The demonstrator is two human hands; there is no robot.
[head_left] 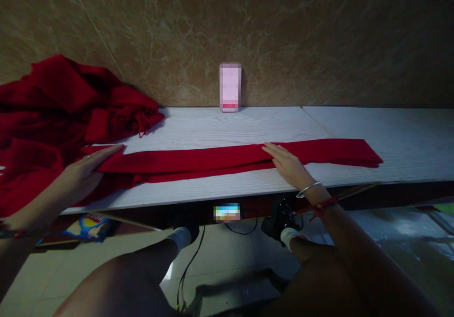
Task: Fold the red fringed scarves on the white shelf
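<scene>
A long red scarf lies folded lengthwise in a narrow strip across the white wooden tabletop. My left hand rests flat on its left part, fingers stretched out, a ring on one finger. My right hand lies flat on the strip near its middle, fingers extended; a silver bangle and a red string sit on that wrist. The scarf's right end reaches past my right hand. A heap of red fabric with tassels is piled at the table's left end, beside my left hand.
A small pink upright object stands against the brown marbled wall at the table's back. Below the table edge are my knees, feet in white socks, a black cable on the tiled floor, and a blue-and-yellow package at left.
</scene>
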